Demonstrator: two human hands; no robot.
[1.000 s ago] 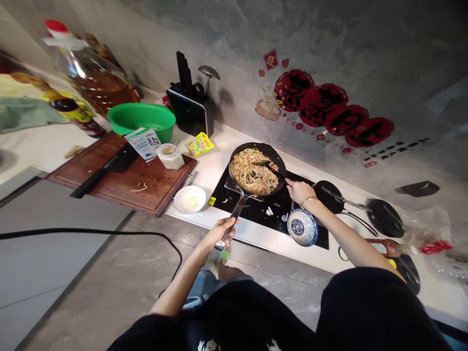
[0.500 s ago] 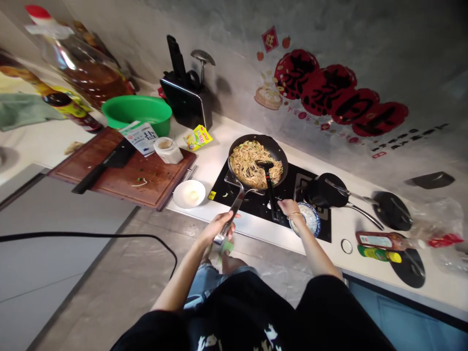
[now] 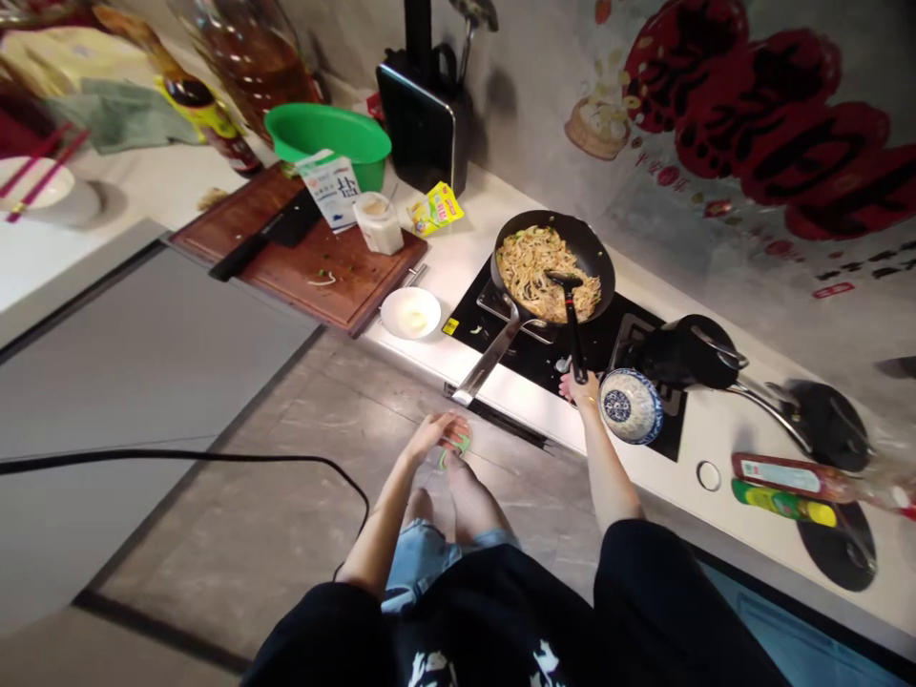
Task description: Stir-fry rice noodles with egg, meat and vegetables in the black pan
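Observation:
My left hand (image 3: 438, 434) is open, held below the counter edge. It is apart from the steel handle (image 3: 487, 364) of the frying pan (image 3: 605, 272). The pan sits on the black hob (image 3: 468, 324), holding stir-fried noodles (image 3: 533, 262). A black spatula (image 3: 574, 334) rests in it, its handle reaching out over the front. My right hand (image 3: 585, 389) is at the hob's front edge, just under the spatula handle's end, fingers stretched leftward and apart. Beside it stands a blue-and-white patterned bowl (image 3: 631, 407). A hob knob (image 3: 563, 364) is a little above those fingers.
Left of the hob are a white bowl (image 3: 410, 313), a wooden cutting board (image 3: 358, 291) with a cleaver (image 3: 261, 234), a seasoning jar (image 3: 379, 224) and a green basin (image 3: 329, 129). A black saucepan (image 3: 691, 348) and bottles (image 3: 794, 474) are to the right.
My left hand has let go of the pan handle and drawn back from it. My right hand has moved back from the knob area to below the spatula's handle end. The view has shifted.

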